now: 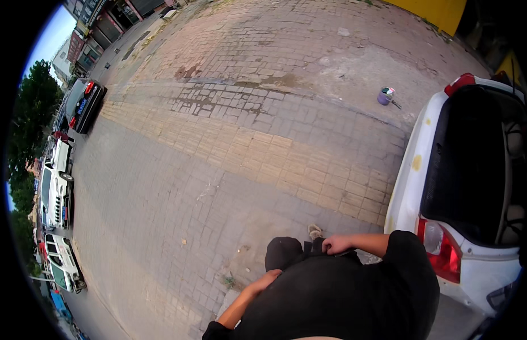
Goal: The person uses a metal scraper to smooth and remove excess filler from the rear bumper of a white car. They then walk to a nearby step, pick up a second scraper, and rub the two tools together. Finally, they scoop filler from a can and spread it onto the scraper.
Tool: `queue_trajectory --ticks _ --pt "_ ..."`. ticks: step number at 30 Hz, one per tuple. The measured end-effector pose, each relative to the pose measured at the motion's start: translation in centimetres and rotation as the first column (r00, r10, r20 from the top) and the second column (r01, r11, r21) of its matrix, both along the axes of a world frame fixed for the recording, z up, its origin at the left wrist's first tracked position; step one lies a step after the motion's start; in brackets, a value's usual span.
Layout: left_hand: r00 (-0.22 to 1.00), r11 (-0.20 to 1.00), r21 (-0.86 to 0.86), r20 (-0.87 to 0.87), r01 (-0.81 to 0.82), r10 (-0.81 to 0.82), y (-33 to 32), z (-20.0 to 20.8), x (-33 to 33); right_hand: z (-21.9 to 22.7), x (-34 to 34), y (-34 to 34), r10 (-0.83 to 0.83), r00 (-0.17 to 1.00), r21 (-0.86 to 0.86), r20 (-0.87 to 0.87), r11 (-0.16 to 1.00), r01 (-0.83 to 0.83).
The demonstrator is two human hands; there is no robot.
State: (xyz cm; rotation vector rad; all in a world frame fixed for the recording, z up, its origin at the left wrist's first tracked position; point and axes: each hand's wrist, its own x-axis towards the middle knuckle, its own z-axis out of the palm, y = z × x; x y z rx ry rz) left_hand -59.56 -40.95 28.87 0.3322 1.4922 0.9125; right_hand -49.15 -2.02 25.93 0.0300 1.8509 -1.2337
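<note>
My left hand [268, 280] rests against my dark trousers [283, 253] at the left side of my waist, its fingers laid along the cloth and apparently holding nothing. Over at the right of my lap, my right hand [336, 244] has curled, closed fingers next to the dark cloth. Whatever is in it, if anything, is hidden. Below and between the two hands spreads my black shirt [326, 294]. A shoe [315, 231] shows just beyond my right hand.
Close on my right stands a white car [408, 175] with its dark rear opening [462, 170] facing out and a red tail light [442, 246]. A purple bucket [383, 98] sits on the paving [178, 164]. Parked vehicles [58, 181] line the left; shopfronts [104, 28] stand beyond.
</note>
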Motion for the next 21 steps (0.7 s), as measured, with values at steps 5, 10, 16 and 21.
queue_trajectory --ticks 5,10,16,21 --pt "0.807 0.945 0.156 0.572 -0.287 0.151 4.9 9.2 -15.2 0.1 -3.1 -4.1 -0.219 0.959 0.126 -0.178 0.962 0.242" --pt "0.617 0.930 0.357 0.752 -0.089 -0.230 11.4 10.2 -25.1 1.2 -4.1 -10.7 -0.403 0.913 0.268 -0.069 0.874 0.406" --pt "0.543 0.554 0.018 -0.226 0.832 -0.809 7.9 -3.1 -25.8 8.6 -1.2 -21.0 -0.864 0.501 0.158 0.053 0.502 0.850" --pt "0.498 0.500 0.151 0.056 0.853 -0.866 7.0 -4.0 -28.1 7.1 1.3 -30.6 -0.969 0.241 0.154 0.063 0.248 0.957"
